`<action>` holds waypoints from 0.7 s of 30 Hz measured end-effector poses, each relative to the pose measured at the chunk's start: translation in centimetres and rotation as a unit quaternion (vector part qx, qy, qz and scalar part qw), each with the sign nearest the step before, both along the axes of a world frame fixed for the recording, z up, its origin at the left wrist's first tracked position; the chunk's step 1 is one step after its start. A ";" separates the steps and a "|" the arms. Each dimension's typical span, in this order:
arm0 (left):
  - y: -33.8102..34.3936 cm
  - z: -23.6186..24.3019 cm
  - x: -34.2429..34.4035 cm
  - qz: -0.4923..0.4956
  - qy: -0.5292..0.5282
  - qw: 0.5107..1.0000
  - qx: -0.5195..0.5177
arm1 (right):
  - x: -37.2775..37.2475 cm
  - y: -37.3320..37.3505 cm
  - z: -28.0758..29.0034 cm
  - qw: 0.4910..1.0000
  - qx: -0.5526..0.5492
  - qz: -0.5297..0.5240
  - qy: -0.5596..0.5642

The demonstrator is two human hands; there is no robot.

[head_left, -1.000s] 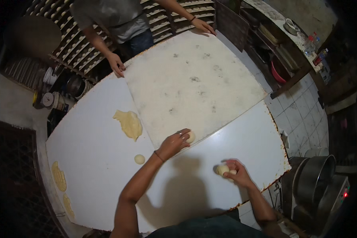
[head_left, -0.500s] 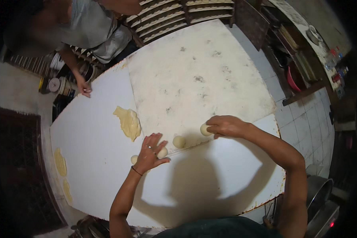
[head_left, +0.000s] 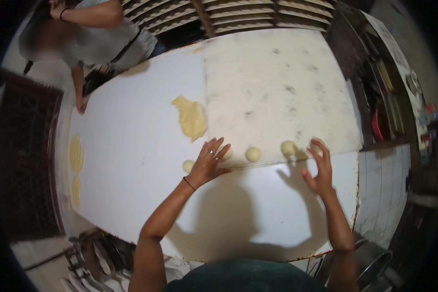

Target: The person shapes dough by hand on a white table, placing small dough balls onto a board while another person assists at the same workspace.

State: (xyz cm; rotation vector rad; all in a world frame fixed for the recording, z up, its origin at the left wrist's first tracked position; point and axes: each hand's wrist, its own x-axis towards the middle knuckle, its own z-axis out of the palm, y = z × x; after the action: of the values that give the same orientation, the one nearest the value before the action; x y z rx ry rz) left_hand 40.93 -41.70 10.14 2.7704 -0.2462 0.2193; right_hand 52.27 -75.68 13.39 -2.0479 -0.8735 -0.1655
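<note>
The left hand [head_left: 208, 164] is lying flat on the table [head_left: 131, 160], its grip released, touching a dough ball [head_left: 227, 154] by its fingers. The right hand [head_left: 319, 168] is hovering open beside another ball [head_left: 317, 147]. Two more balls [head_left: 253, 154] are sitting between the hands.

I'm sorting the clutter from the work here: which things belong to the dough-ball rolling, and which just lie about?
In hand:
left hand, on a dough ball
right hand, at another ball
two finished balls
floured board

Lying about:
dough lump
small ball
flat dough pieces
metal pot
</note>
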 end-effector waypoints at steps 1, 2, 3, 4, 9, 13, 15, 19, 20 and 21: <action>0.1 1.0 -0.4 0.021 -0.043 0.998 0.031 | -2.4 1.0 -0.5 0.998 0.012 0.007 0.054; 1.4 1.3 -1.7 0.077 -0.043 0.996 -0.011 | -4.8 2.5 -1.2 0.994 0.017 0.033 0.099; 3.0 1.4 -3.2 0.128 -0.045 0.989 -0.054 | -7.2 4.1 -1.8 0.988 0.021 0.057 0.143; 4.9 1.4 -4.5 0.173 -0.047 0.979 -0.098 | -9.1 6.6 -2.5 0.980 0.016 0.098 0.175; 11.4 -2.9 -7.4 -0.005 0.086 0.993 -0.081 | -14.7 23.0 -5.2 0.988 -0.042 0.147 0.027; 10.5 -4.0 -7.1 -0.043 0.052 0.987 -0.146 | -15.1 25.7 -9.7 0.993 -0.052 0.105 -0.022; 10.1 -5.6 -7.8 0.001 0.027 0.976 -0.216 | -15.8 24.0 -8.2 0.995 0.048 0.031 0.087; 7.1 -7.5 -9.0 0.266 0.008 0.759 -0.595 | -16.5 16.0 -7.0 0.744 0.373 -0.173 0.527; 7.7 -8.2 -9.7 0.326 0.008 0.821 -0.469 | -16.2 13.4 -6.1 0.608 0.472 -0.202 0.606; 6.0 -6.8 -10.3 0.336 -0.027 0.737 -0.585 | -15.6 10.0 -5.0 0.548 0.521 -0.198 0.624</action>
State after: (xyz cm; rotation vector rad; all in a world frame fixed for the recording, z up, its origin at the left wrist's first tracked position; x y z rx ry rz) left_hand 30.66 -35.74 3.32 1.4529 0.6878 0.4345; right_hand 36.64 -65.71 8.42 -0.6971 0.5820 0.4340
